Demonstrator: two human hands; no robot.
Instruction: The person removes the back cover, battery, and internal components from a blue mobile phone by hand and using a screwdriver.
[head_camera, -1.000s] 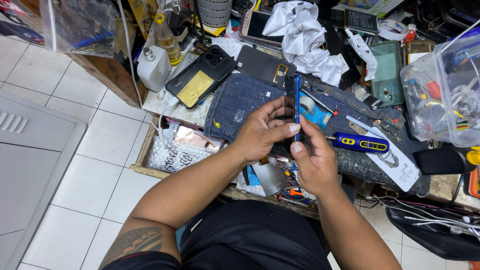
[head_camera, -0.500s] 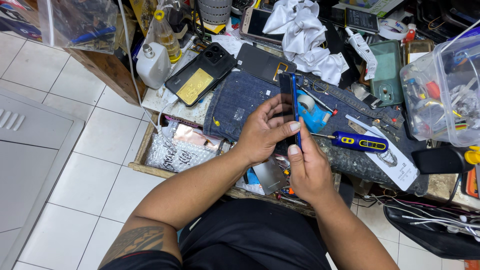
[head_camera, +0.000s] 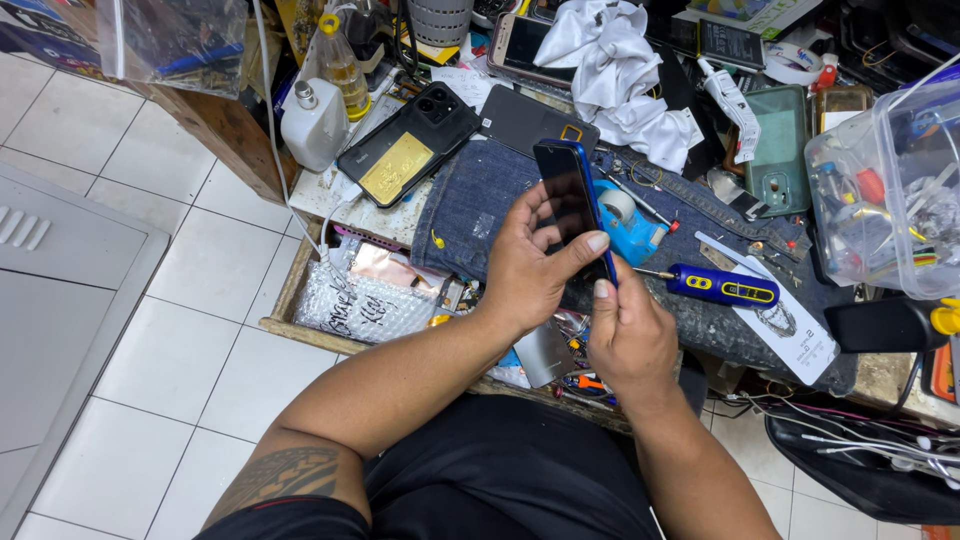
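The left hand (head_camera: 525, 265) is closed around a dark phone with a blue frame (head_camera: 572, 205), the palm behind it and the thumb across the lower part of the screen. The phone stands almost upright above the denim cloth (head_camera: 480, 205) on the counter (head_camera: 330, 190). The right hand (head_camera: 630, 335) is closed on the lower edge of the phone, with the thumb pressing at the bottom of the blue frame; the other fingers are hidden under it.

To do this well, I think the left hand should grip only the sides, so the glass is not pushed. The right thumb should press slowly along the edge, not at one point. The blue screwdriver (head_camera: 720, 288) lies just beside the right hand, and the roll of tape (head_camera: 622, 207) lies behind the phone.
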